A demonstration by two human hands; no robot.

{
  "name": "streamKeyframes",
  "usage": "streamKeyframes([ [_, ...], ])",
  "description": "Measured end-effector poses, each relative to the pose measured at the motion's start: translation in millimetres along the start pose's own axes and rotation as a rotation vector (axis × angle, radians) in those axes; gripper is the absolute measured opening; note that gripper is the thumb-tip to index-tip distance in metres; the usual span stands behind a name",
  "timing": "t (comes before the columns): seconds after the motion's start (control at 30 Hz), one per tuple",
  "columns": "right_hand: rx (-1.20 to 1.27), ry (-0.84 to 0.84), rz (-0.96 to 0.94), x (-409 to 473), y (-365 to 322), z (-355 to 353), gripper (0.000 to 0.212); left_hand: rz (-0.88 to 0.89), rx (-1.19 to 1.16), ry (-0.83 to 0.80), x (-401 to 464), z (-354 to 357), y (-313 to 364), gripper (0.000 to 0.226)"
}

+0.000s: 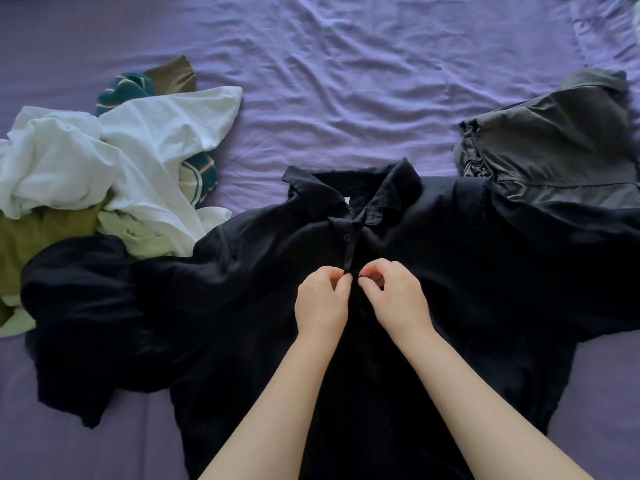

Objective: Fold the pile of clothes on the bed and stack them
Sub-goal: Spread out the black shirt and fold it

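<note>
Clothes, one item in hand: black collared shirt (433, 271), spread face up on the purple bed sheet (346, 81), collar at 12 o'clock, hem toward me at 6. Long axis runs 12 to 6, straight along the button placket (347, 252), which lies dead centre between my two hands.

Left hand (323, 299): fingers curled, thumb and forefinger pinching the left edge of the placket just below the upper button. Right hand (394, 297): fingers curled likewise, pinching the opposite edge; something small sits at the fingertips, probably a button, though the dark cloth makes it hard to be sure. Both hands are equally near and almost touch each other across the opening.

Judgement: I am fastening the front before folding; the work proceeds down the placket toward 6 o'clock, so both hands must travel along that axis toward my body.

Sleeves: one thrown out toward 9 o'clock, one toward 3, both unfolded.

Unsorted pile (104, 168), at 10 o'clock: white, olive, pale green and teal-striped pieces, touching the left sleeve.

Grey garment (561, 143), at 2 o'clock: laid fairly flat, its near edge overlapped by the shirt's right shoulder; possibly the start of the stack.
</note>
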State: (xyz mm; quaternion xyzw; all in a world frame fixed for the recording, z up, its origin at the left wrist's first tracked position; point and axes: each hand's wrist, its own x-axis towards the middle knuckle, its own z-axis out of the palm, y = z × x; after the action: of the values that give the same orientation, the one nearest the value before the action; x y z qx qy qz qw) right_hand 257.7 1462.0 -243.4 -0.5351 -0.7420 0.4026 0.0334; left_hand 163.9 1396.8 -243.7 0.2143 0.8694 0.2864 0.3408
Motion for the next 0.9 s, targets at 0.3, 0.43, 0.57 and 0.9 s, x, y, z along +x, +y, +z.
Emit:
streamKeyframes([
  [0.3, 0.236, 0.053, 0.075, -11.3, -14.8, -16.9, 0.008, -0.093, -0.587, -0.312, -15.9, -24.6, 0.3, 0.024],
  [0.43, -0.039, 0.16, -0.046, -16.1, -18.6, -21.3, 0.01, -0.125, -0.678, -0.312, -19.7, -28.4, -0.5, 0.022],
  [0.57, -0.22, 0.143, -0.205, -21.6, -20.8, -21.2, 0.013, -0.168, -0.783, -0.275, -18.6, -32.7, -3.7, 0.018],
  [0.9, 0.655, -0.009, 0.13, -32.7, -28.1, -25.1, 0.014, -0.235, -0.925, -0.42, -17.0, -39.4, -6.1, 0.024],
])
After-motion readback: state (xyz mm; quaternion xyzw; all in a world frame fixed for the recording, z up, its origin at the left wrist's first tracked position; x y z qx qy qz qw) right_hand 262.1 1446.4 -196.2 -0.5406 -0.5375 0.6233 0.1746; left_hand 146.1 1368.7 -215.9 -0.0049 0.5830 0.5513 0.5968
